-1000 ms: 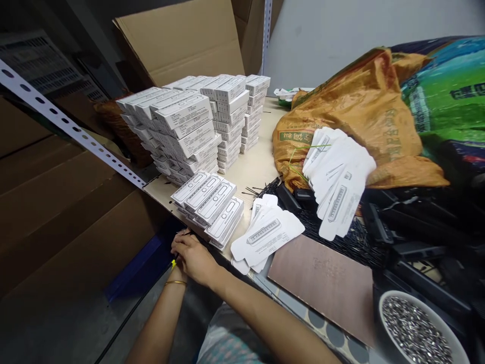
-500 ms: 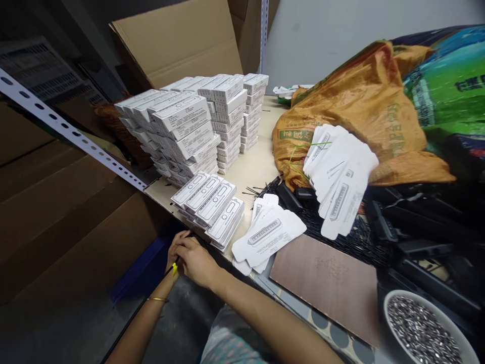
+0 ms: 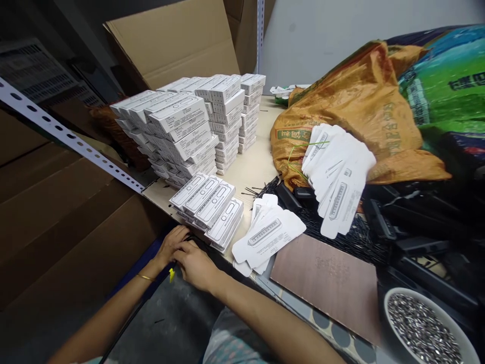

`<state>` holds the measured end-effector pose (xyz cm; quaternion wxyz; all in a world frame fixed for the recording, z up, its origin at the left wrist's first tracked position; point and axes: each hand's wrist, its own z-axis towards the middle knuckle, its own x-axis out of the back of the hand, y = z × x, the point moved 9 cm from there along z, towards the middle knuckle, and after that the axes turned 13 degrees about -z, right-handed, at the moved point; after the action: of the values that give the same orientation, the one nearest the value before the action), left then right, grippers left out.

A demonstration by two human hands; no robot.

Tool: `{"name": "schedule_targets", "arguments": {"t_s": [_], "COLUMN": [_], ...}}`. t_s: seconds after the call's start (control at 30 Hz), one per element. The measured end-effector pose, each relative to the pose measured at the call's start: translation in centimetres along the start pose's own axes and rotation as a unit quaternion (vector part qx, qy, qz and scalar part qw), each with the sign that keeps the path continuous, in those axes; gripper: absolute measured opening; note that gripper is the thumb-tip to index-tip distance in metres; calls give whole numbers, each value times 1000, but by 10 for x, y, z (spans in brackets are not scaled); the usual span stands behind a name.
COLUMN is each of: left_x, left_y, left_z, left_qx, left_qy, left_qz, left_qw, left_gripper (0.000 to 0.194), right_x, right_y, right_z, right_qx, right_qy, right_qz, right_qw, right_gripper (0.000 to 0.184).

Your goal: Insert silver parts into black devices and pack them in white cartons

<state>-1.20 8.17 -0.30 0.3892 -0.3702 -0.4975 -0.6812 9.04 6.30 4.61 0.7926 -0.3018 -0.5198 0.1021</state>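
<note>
Yellow tag (image 3: 172, 274) showing nearside of the low box stack (image 3: 208, 205); left hand (image 3: 172, 245) and right hand (image 3: 196, 264) meet just beside that stack, fingers curled, can't tell on what; fiddly handwork, seemingly, next wanting steady fingers.

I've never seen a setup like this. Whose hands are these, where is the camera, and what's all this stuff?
There is no robot here, just a person's bare left hand and right hand. The camera is worn on the person's head, looking forward and down.

The hands meet beside the cream-coloured table, with a small bright-yellow piece just below them. What the fingers hold is hidden.

On the table are tall stacks of white printed cartons, a lower pile of similar cartons, fanned flat white printed cards and a flat brown rectangular board. At lower right is a round white bowl full of shiny metal pieces.
</note>
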Motion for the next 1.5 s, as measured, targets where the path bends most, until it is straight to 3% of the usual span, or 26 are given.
{"name": "schedule_targets", "arguments": {"t_s": [0.3,0.63,0.97,1.2,1.33,1.5], "left_x": [-1,-7,-19,-25,-27,-22], "left_y": [-9,-6,-15,-18,-16,-11], "left_z": [-5,-1,-22,-25,-19,-21], "left_qx": [-27,-43,-33,-21,-6,14], "left_qy": [-27,-60,-29,-47,-17,66], "left_qz": [-15,-2,46,76,90,100], "left_qw": [999,997,998,996,996,993], "left_gripper": [30,27,37,38,38,32], "right_x": [-1,17,20,20,23,43], "right_y": [4,5,6,3,2,12], "right_z": [1,-11,-31,-35,-40,-61], "right_qx": [-12,-58,-53,-49,-52,-60], "right_qy": [10,18,24,23,33,80], "right_qz": [20,-14,-2,-5,2,19], "right_qw": [1000,998,998,999,998,995], "right_gripper": [25,29,30,28,29,33]}}
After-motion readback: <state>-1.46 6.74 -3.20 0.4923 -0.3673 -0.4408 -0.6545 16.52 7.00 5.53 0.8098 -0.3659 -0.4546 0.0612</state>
